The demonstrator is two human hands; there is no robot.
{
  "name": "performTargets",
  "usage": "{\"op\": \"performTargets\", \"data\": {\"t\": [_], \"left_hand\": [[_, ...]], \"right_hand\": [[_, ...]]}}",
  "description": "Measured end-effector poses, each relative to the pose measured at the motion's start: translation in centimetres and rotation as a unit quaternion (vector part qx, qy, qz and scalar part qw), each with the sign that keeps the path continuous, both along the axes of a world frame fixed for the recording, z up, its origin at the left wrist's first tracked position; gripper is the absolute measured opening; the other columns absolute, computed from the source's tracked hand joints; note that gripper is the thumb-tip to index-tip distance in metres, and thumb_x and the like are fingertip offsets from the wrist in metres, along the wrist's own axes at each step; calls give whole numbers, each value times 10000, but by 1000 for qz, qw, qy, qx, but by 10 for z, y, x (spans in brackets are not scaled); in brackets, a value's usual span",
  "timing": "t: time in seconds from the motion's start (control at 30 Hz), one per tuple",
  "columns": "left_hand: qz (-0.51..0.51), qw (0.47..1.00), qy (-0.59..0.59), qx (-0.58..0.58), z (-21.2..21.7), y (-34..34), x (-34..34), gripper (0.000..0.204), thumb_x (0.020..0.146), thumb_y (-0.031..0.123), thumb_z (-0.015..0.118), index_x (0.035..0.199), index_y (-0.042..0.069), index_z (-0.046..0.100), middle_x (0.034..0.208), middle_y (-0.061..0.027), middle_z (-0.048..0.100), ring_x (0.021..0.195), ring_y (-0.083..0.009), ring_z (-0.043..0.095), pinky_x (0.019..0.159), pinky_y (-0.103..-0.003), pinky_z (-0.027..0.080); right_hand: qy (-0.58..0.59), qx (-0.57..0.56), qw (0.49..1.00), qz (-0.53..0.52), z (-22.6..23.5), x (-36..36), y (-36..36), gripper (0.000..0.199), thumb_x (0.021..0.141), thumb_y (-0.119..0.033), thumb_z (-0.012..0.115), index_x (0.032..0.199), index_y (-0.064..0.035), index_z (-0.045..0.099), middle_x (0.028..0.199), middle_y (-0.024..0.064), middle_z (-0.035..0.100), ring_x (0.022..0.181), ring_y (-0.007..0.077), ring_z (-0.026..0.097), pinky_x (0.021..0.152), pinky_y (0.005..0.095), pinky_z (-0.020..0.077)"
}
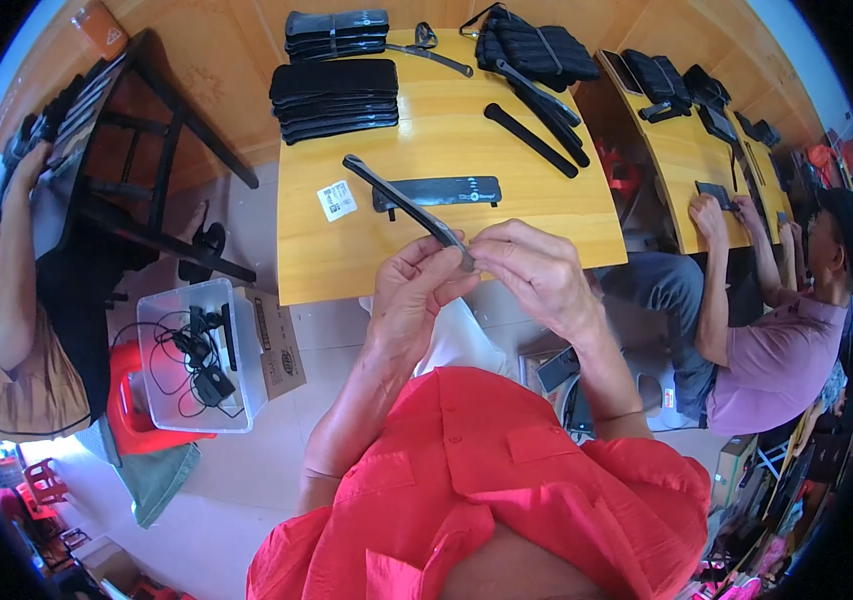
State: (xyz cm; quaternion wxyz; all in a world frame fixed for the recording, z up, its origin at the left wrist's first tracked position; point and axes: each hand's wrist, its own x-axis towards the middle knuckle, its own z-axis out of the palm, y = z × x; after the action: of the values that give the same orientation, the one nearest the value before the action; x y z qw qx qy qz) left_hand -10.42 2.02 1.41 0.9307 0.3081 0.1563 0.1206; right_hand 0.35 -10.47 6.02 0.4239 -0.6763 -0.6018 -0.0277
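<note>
A long, narrow black strap (395,197) slants up and leftward over the near part of the table, its lower end between my hands. My left hand (413,293) pinches that end between thumb and fingers. With its fingertips closed on the same end, my right hand (542,272) meets it from the right. Behind the strap a flat black pouch-like piece (462,191) with pale printing lies on the yellow table (557,225), partly covered by it. A white printed label (337,199) is to the left of that piece.
Stacked black pieces (334,95) stand at the table's back left. Several loose black straps (531,140) and a tied black bundle (537,50) lie at back right. A clear bin (197,355) with cables is on the floor. People work at left and right (777,340).
</note>
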Motion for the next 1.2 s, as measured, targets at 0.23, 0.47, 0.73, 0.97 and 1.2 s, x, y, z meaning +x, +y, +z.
{"op": "performTargets", "data": {"t": [0.23,0.47,0.73,0.97,1.2], "left_hand": [[27,999,17,17,-1,-2,0,266,844,76,620,1076,-38,556,905,-67,614,806,-137,628,740,-258,556],[67,996,26,55,-4,-5,0,256,830,52,628,1060,-36,556,903,-75,616,822,-140,629,761,-273,547],[49,993,53,98,-1,-3,1,287,824,45,632,1078,-55,544,941,-102,625,829,-157,637,773,-282,545],[82,984,68,144,4,-5,2,226,827,105,641,974,-59,592,800,-78,631,723,-117,612,660,-241,513],[19,843,175,508,18,10,-23,351,797,265,655,654,-40,557,516,-71,498,509,-105,427,475,-294,354]], "right_hand": [[-15,-3,1000,-11,-4,-4,2,200,674,58,651,866,37,601,849,125,585,734,259,624,610,308,528],[-46,7,998,-50,-13,-10,6,245,671,97,583,908,36,577,866,142,577,771,300,607,632,343,512],[-10,14,996,-82,-14,-13,10,116,736,98,587,836,39,575,787,140,576,671,284,599,570,313,482],[77,-1,992,-99,-20,-17,14,105,762,80,555,849,25,530,764,146,522,642,300,560,559,342,442],[109,55,991,-47,-20,-36,20,169,718,119,498,855,20,507,759,142,501,638,281,521,560,299,419]]}}
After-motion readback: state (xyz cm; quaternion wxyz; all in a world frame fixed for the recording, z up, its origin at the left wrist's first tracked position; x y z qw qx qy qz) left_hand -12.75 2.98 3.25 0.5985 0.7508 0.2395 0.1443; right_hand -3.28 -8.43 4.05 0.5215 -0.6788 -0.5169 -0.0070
